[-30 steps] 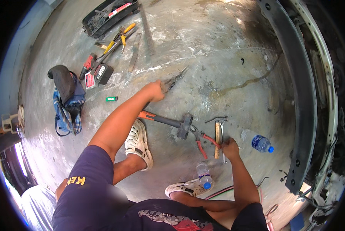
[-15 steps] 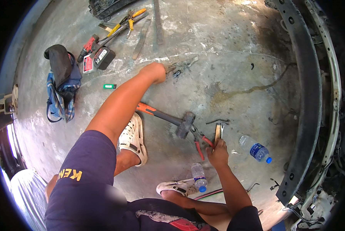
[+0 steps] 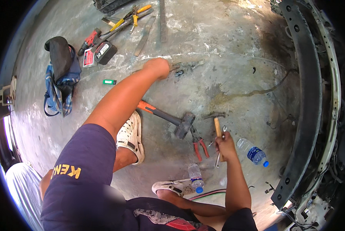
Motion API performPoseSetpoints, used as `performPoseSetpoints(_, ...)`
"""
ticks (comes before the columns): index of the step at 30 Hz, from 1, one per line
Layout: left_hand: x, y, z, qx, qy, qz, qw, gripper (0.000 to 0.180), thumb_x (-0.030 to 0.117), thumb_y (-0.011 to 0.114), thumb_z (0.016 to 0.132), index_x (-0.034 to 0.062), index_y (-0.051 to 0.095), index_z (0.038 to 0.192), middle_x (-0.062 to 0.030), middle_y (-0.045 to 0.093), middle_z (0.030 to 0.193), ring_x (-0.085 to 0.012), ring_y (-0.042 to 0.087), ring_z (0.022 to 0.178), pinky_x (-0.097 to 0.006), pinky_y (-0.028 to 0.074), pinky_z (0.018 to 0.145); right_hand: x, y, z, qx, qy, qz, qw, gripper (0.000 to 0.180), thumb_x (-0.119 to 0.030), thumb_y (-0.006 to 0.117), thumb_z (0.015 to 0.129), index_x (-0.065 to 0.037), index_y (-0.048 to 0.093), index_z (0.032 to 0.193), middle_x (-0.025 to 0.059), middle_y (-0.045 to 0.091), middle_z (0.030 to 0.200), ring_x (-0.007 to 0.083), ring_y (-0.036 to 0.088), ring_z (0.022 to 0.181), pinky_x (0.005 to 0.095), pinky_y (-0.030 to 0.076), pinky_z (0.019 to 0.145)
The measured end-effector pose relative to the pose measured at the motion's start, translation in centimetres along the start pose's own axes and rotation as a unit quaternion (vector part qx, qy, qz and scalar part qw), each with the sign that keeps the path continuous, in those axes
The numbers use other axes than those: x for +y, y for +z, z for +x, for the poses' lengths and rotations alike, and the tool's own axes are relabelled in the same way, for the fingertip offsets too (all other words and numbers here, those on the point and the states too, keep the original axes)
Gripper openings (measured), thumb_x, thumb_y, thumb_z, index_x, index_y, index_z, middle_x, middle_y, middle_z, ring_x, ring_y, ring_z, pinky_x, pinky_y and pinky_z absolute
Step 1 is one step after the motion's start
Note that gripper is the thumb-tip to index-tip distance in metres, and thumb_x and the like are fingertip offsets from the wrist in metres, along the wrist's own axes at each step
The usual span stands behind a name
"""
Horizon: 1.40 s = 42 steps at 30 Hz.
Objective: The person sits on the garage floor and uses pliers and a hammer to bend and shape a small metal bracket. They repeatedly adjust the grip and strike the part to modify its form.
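My left hand [image 3: 157, 67] reaches far forward on a straight arm and is closed on the end of a grey metal plier-like tool [image 3: 187, 66] lying on the concrete floor. My right hand [image 3: 225, 147] is lower right, closed around a thin metal wrench [image 3: 218, 161]; its fingers also sit at the end of the wooden handle of a small hammer [image 3: 216, 122], and I cannot tell whether it grips that handle. Just left of this hand lie red-handled pliers [image 3: 200, 148] and a sledgehammer [image 3: 169, 118] with an orange and black handle.
Two water bottles [image 3: 252, 151] [image 3: 196, 178] lie near my feet. A dark vehicle frame [image 3: 308, 96] curves down the right side. Far left are a blue checked bag [image 3: 60, 79], a red drill [image 3: 89, 38], a battery pack [image 3: 105, 52], a green lighter [image 3: 110, 81] and yellow-handled pliers [image 3: 132, 14].
The view has tilted, so the floor tools sit higher in the picture. My left hand stays at the grey tool. My right hand has stayed by the small hammer's handle.
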<state>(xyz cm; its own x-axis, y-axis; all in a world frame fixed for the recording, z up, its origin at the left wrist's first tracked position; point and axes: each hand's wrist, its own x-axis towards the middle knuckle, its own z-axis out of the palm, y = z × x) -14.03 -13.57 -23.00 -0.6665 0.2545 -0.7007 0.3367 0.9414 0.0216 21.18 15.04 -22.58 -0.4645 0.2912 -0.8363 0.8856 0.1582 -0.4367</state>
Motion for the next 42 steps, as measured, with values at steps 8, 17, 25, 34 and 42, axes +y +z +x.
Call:
performPoseSetpoints(8,0.0,-0.3,0.1,-0.013,-0.002,-0.001,1.000,0.040,0.005,0.060,0.085,0.0080,0.070,0.124,-0.0198,0.072,0.124,-0.0383,0.070,0.115,-0.047,0.057,0.094,-14.8,3.3,0.3,0.135,-0.351,-0.026,0.926,0.048,-0.011,0.058,0.102,-0.008,0.044,0.148,0.0153,0.068,0.081,0.0274,0.069,0.071,0.0410,0.054,0.065)
performPoseSetpoints(17,0.1,0.1,1.8,-0.032,0.013,0.009,0.999,0.042,0.004,0.059,0.083,0.0084,0.070,0.124,-0.0202,0.072,0.124,-0.0388,0.070,0.114,-0.048,0.057,0.092,-18.6,5.8,4.2,0.202,-0.401,-0.145,0.882,0.029,-0.021,0.056,0.105,-0.005,0.053,0.129,0.0246,0.072,0.099,0.0489,0.069,0.088,0.0561,0.052,0.075)
performPoseSetpoints(25,-1.5,0.9,1.2,-0.007,-0.001,-0.020,1.000,0.038,0.003,0.060,0.080,0.0072,0.074,0.115,-0.0191,0.075,0.115,-0.0386,0.073,0.106,-0.048,0.059,0.087,-22.1,4.5,2.0,0.235,-0.616,0.050,0.750,0.022,-0.017,0.057,0.104,-0.001,0.052,0.117,0.0279,0.069,0.095,0.0480,0.068,0.086,0.0541,0.054,0.076)
performPoseSetpoints(34,-1.1,0.6,2.6,-0.034,0.000,0.012,0.999,0.037,0.002,0.064,0.077,0.0037,0.076,0.111,-0.0215,0.074,0.119,-0.0382,0.072,0.111,-0.046,0.059,0.089,-22.2,3.2,5.4,0.170,-0.383,-0.203,0.885,0.023,-0.022,0.058,0.105,-0.002,0.048,0.110,0.0261,0.068,0.082,0.0506,0.067,0.077,0.0551,0.052,0.067)
performPoseSetpoints(42,0.5,-0.8,3.1,-0.082,0.038,0.046,0.995,0.042,-0.001,0.065,0.073,0.0063,0.077,0.112,-0.0211,0.075,0.118,-0.0385,0.072,0.111,-0.046,0.059,0.088,-17.6,4.2,9.1,0.229,-0.477,-0.164,0.832,0.023,-0.022,0.057,0.104,-0.002,0.050,0.112,0.0237,0.067,0.082,0.0478,0.066,0.077,0.0549,0.052,0.069)
